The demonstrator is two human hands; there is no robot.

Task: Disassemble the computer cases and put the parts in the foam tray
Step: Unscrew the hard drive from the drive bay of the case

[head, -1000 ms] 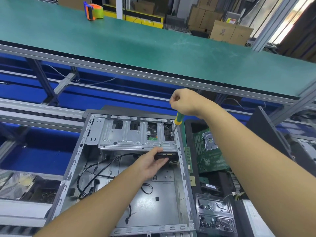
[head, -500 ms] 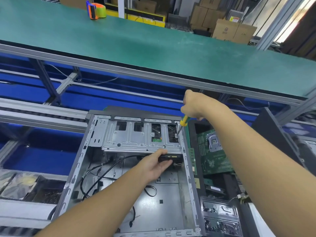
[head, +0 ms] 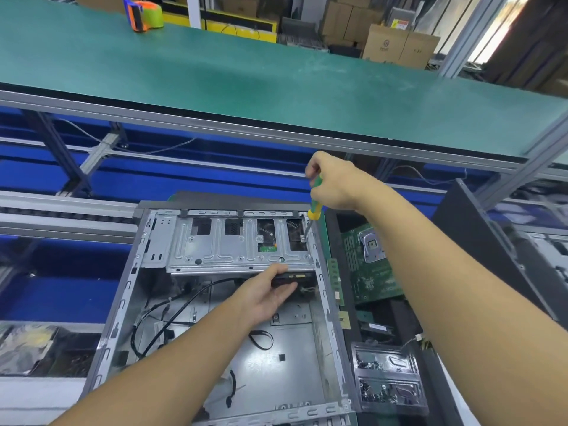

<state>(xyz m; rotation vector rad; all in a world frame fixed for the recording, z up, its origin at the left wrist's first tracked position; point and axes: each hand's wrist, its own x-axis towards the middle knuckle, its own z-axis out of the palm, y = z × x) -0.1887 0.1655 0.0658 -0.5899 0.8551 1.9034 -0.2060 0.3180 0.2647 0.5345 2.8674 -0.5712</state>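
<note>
An open grey computer case (head: 123,305) lies on its side in front of me. Across its far end runs a silver drive cage (head: 233,250). A black drive (head: 292,279) sticks out from under the cage, and my left hand (head: 267,295) holds it from below with thumb on top. My right hand (head: 335,182) grips a green and yellow screwdriver (head: 315,207), its tip set on a screw at the cage's right end. Black cables (head: 172,315) lie loose on the case floor.
A green motherboard (head: 368,265) lies in a dark tray to the right of the case. A small black tray of screws (head: 387,379) sits at lower right. A green workbench (head: 246,72) spans the back, with a tape dispenser (head: 143,13). Another dark case panel (head: 479,241) stands at right.
My right hand has tilted the screwdriver more upright on the same screw. The left hand stays under the drive. The view has shifted slightly.
</note>
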